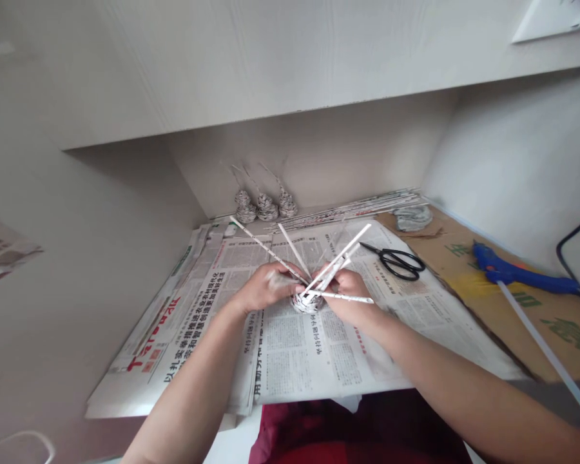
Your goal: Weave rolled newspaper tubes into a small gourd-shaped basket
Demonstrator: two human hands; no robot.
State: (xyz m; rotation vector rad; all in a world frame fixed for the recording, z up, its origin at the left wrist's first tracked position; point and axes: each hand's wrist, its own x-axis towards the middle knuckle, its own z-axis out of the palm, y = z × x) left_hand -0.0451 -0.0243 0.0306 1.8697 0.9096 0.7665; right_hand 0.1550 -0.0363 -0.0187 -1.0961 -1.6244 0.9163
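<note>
Between my hands, above the newspaper, is a small round woven piece (pixel 306 303) of rolled-paper strips, with several white paper sticks (pixel 337 261) fanning up and out of its top. My left hand (pixel 272 287) is closed on its left side, thumb toward the top of the weave. On the other side my right hand (pixel 350 291) grips the piece, its fingers partly hidden behind the sticks. Black-handled scissors (pixel 400 261) lie on the newspaper, just right of my right hand.
Newspaper sheets (pixel 290 361) cover the tabletop. Three woven gourd shapes (pixel 267 207) stand at the back, beside a bundle of paper sticks (pixel 352 209). To the right, a blue glue gun (pixel 517 267) with a long white glue stick rests on cardboard (pixel 541 316). A cabinet overhangs the table.
</note>
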